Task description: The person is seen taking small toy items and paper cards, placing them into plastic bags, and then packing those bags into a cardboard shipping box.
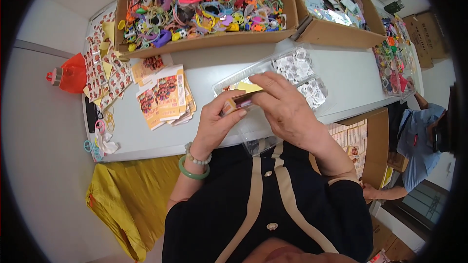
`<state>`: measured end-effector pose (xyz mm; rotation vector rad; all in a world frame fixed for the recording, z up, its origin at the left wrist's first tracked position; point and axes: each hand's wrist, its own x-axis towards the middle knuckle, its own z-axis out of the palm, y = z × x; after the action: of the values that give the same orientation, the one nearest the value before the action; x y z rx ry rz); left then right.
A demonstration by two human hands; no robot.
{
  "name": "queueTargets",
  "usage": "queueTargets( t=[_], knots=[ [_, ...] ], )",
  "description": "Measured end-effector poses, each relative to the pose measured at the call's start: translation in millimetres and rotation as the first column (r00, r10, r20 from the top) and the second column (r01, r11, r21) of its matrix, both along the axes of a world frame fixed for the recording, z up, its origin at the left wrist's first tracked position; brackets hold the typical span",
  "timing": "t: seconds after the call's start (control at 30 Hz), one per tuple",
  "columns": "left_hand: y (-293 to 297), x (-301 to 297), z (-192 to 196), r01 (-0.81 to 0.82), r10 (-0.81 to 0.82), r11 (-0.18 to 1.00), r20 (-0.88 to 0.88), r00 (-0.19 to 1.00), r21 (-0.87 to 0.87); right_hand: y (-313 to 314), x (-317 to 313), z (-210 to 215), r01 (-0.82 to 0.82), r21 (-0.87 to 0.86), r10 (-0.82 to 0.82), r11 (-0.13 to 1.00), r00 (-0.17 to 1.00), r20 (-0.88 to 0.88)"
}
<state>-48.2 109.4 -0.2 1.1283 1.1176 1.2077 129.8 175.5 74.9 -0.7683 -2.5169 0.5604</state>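
My left hand (217, 117) is closed round a small orange-and-white paper carton (228, 106), its thumb along the near side. My right hand (287, 112) reaches over from the right, fingers bent against the carton's dark top edge; its thumb is hidden. Behind the hands lies a clear plastic tray (225, 79) with compartments. Small black-and-white printed packets (292, 65) fill its right side, and a yellow slip (248, 87) shows just past my fingers. Left of my hands rests a stack of flat orange printed cartons (168, 95).
A big cardboard box (195, 41) of colourful trinkets stands at the back, beside a box (341, 36) of shiny packets. Sticker sheets (105, 63), scissors (92, 148) and a red bottle (70, 73) are at left. At right, a co-worker in blue (419, 141) reaches toward a carton-filled box (378, 139).
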Motion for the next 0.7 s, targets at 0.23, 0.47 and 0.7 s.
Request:
queueTargets(
  t=[0.23, 0.47, 0.7],
  knots=[
    [2.5, -12.9, 0.7, -0.085, 0.081, 0.996, 0.327, 0.942, -0.001, 90.2, 3.9, -3.4, 0.144, -0.134, -0.172, 0.98, 0.96, -0.222],
    [8.8, -17.7, -1.4, -0.091, 0.087, 0.996, 0.29, 0.953, 0.0, 190.8, -45.1, -21.8, 0.147, 0.088, -0.17, 0.985, 0.795, 0.583],
    [10.6, -22.2, -12.4, -0.067, 0.065, 0.998, 0.286, 0.956, -0.002, 196.1, -19.5, -17.9, 0.299, -0.063, -0.267, 0.952, 0.916, 0.301]
  ],
)
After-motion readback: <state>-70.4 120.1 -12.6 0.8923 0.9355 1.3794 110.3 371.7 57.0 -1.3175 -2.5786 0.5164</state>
